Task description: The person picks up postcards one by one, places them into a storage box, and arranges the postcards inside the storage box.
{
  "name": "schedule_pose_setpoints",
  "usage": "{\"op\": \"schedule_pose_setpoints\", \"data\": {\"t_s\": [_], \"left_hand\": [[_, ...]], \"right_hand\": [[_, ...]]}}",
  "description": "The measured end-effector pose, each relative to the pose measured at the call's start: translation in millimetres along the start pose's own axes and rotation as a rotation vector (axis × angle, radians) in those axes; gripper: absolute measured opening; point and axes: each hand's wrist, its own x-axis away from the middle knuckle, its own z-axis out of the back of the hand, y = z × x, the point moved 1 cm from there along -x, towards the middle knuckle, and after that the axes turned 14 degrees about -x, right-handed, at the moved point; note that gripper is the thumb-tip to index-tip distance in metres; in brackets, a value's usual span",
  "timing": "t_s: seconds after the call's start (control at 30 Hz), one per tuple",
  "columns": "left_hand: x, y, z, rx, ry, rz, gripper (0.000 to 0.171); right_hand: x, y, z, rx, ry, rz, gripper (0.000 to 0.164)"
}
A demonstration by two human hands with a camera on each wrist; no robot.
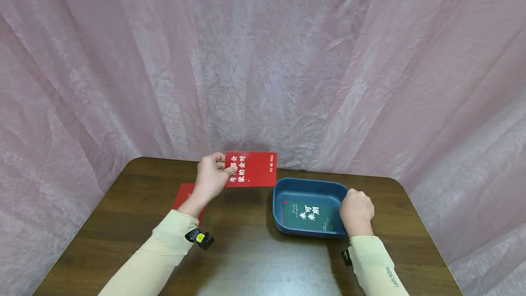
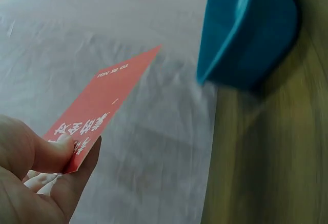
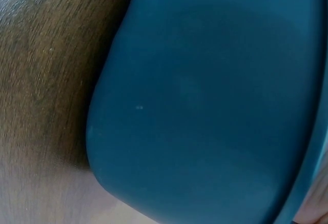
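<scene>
My left hand (image 1: 210,176) pinches a red card (image 1: 259,170) with white characters, thumb on the printed face. The card is held above the table, just left of a blue plastic basin (image 1: 309,189). In the left wrist view the card (image 2: 100,98) slants up from the thumb and fingers. My right hand (image 1: 356,208) grips the basin's right rim. Inside the basin lies a green card (image 1: 293,224) with white characters, with a thin red edge showing at its left. The right wrist view is mostly filled by the basin's outer wall (image 3: 195,106).
Another red card (image 1: 184,191) lies on the brown wooden table (image 1: 246,241), partly covered by my left wrist. A pink curtain (image 1: 263,58) hangs right behind the table's far edge.
</scene>
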Motion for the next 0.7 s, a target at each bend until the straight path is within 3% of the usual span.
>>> {"op": "schedule_pose_setpoints", "data": {"t_s": [0.27, 0.47, 0.7], "left_hand": [[12.5, 36.2, -58.2, 0.078, -0.006, -0.030, 0.022], [25.3, 50.7, -94.6, 0.109, 0.012, -0.011, 0.020], [43.0, 63.5, -131.6, 0.064, -0.060, 0.008, 0.018]], "right_hand": [[3, 4, 1, -0.018, -0.008, -0.015, 0.024], [4, 3, 0, -0.021, 0.002, -0.008, 0.023], [2, 5, 0, -0.010, -0.008, -0.030, 0.023]]}}
